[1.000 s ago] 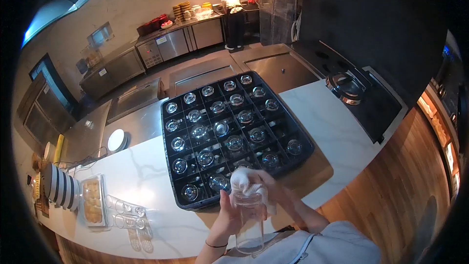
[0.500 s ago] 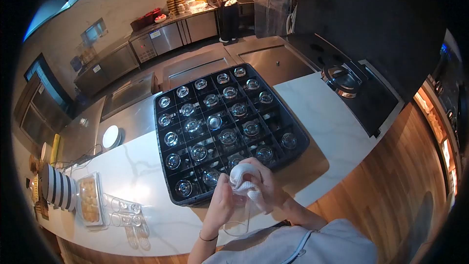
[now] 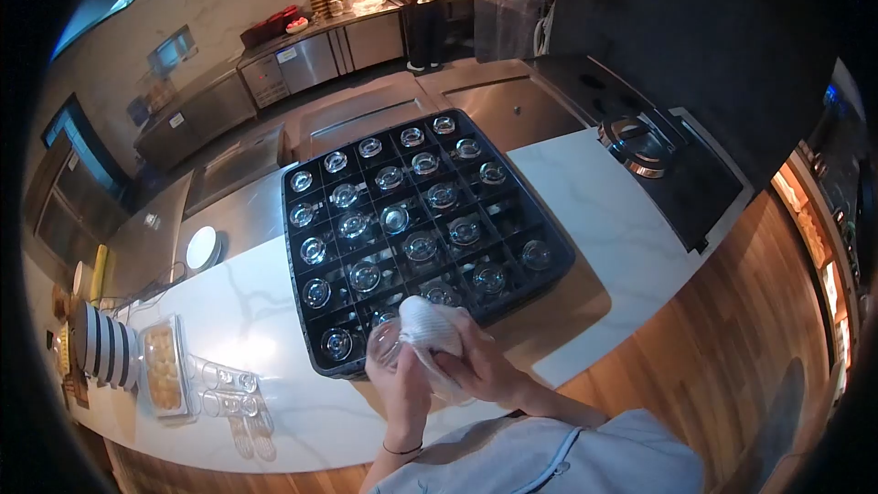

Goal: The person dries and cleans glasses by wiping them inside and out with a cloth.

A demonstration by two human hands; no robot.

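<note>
My left hand (image 3: 402, 393) is wrapped round a clear glass (image 3: 386, 344), just over the front edge of a black compartment rack (image 3: 322, 368). A white cloth (image 3: 432, 325) is in my right hand (image 3: 485, 368), pressed against the glass. Upturned glasses, such as the one at the near left corner (image 3: 337, 343), stand in many of the rack's compartments. The lower part of the held glass is partly hidden by my fingers and the cloth.
Several clear glasses (image 3: 229, 391) lie on the white counter (image 3: 274, 439) at left, beside a lidded food tray (image 3: 165, 370), striped stacked bowls (image 3: 108, 348) and white plates (image 3: 203, 247). A round-lidded appliance (image 3: 640, 144) is at right. A person (image 3: 422, 14) stands at the back counter.
My hands have turned and shifted slightly left with the cloth. The glass now shows more clearly at the left of the cloth. The view has moved slightly.
</note>
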